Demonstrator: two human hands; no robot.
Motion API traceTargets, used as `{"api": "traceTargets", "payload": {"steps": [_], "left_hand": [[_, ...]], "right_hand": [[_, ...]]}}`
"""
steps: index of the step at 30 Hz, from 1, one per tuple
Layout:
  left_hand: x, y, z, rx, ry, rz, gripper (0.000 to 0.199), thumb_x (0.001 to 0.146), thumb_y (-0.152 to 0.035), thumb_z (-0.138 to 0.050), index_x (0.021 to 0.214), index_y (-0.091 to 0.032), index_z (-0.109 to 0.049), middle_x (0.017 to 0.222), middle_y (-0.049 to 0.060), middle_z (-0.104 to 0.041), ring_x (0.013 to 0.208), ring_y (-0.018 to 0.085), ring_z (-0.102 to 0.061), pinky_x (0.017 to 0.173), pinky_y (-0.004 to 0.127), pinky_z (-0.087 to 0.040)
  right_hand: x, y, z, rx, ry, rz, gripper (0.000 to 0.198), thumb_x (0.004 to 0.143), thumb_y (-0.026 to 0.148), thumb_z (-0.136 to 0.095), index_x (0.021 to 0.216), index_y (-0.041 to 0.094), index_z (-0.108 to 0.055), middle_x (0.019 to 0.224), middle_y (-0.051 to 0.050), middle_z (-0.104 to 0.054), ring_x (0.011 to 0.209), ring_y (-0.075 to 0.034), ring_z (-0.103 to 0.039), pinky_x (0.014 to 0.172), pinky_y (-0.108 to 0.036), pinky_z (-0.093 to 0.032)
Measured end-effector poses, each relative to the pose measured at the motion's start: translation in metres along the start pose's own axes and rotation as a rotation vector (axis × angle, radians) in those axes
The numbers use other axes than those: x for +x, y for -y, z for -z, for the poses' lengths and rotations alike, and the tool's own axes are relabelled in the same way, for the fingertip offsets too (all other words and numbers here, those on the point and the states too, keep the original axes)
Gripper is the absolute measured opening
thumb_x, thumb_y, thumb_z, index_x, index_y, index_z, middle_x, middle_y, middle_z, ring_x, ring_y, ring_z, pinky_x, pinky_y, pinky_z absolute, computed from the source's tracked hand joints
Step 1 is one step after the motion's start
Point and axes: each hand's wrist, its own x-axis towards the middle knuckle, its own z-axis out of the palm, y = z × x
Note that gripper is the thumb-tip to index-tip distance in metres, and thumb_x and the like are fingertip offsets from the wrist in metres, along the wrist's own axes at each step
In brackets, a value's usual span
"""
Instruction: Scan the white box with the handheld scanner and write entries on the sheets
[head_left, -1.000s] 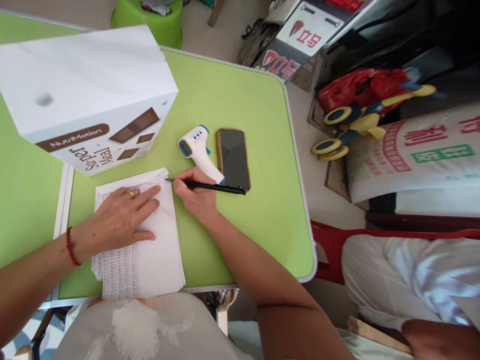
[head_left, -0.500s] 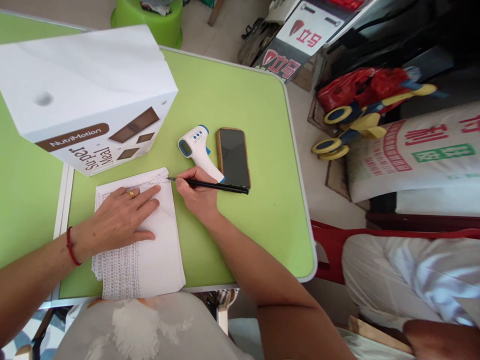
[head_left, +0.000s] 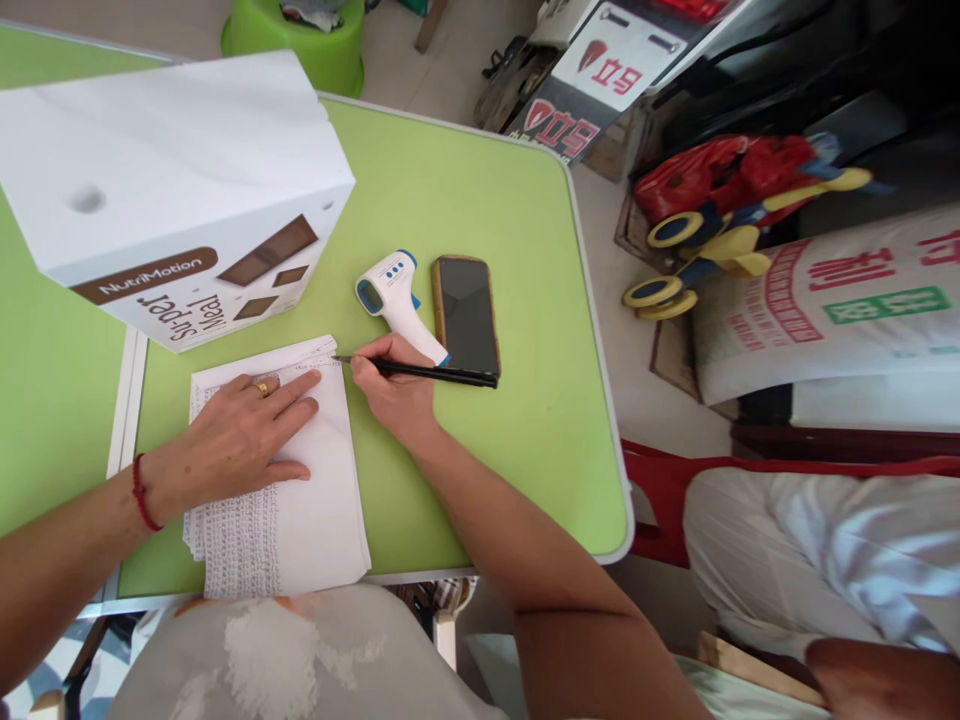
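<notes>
Beneath the left hand (head_left: 251,432), which lies flat, fingers parted and gripping nothing, is the paper (head_left: 322,520), presumably pinned so it won't slide. Right of that hand, the right hand (head_left: 397,392) pinches a black pen (head_left: 465,377) near its tip, likely for control. The paper is white and looks layered, tight rows of small writing showing on the near side of the left palm.

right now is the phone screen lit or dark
Dark: the phone lies face up beside the thermometer, its screen blackish with nothing lit; whether it's powered, I can't tell.
</notes>
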Motion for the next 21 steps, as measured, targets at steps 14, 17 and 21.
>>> {"api": "traceTargets", "payload": {"steps": [14, 17, 21], "left_hand": [[-0.0002, 0.0008, 0.0012, 0.005, 0.004, 0.000, 0.048, 0.079, -0.052, -0.068, 0.108, -0.015, -0.057, 0.145, 0.009, -0.040, 0.093, 0.027, -0.058, 0.082, 0.042, -0.046], [-0.0006, 0.0010, 0.0011, 0.002, 0.009, 0.003, 0.047, 0.079, -0.051, -0.068, 0.108, -0.016, -0.057, 0.145, 0.009, -0.040, 0.093, 0.027, -0.058, 0.082, 0.042, -0.046], [-0.0009, 0.0014, 0.0009, 0.001, 0.005, 0.000, 0.047, 0.079, -0.051, -0.068, 0.108, -0.016, -0.057, 0.145, 0.009, -0.040, 0.094, 0.027, -0.058, 0.082, 0.042, -0.046]], "right_hand": [[-0.0010, -0.0016, -0.0006, -0.036, -0.006, 0.064, 0.010, 0.067, 0.017, -0.055, 0.059, 0.021, -0.051, 0.052, 0.007, -0.051, 0.049, -0.009, -0.046, 0.049, -0.024, -0.040], [-0.0006, -0.0013, -0.0006, -0.040, -0.015, 0.074, 0.010, 0.067, 0.017, -0.055, 0.058, 0.021, -0.051, 0.051, 0.007, -0.051, 0.049, -0.009, -0.046, 0.049, -0.024, -0.040], [-0.0008, -0.0015, -0.0001, -0.025, -0.009, 0.068, 0.010, 0.067, 0.018, -0.056, 0.059, 0.021, -0.053, 0.052, 0.006, -0.053, 0.050, -0.010, -0.048, 0.049, -0.024, -0.041]]}}
